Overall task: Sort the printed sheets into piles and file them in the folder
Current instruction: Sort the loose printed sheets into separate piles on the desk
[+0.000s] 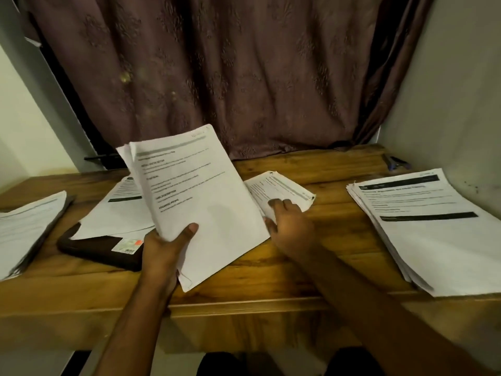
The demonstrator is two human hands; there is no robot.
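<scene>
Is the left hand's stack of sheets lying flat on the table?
No, the left hand grips the stack by its lower edge and holds it tilted up off the table.

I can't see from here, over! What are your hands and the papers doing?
Left hand grips raised sheaf. Right hand presses small pile. Folder under loose sheets, nothing filed.

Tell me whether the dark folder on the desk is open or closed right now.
Closed, as far as it shows: the dark folder lies flat with its cover down, a loose sheet resting on its far part. Its far edge is hidden.
</scene>
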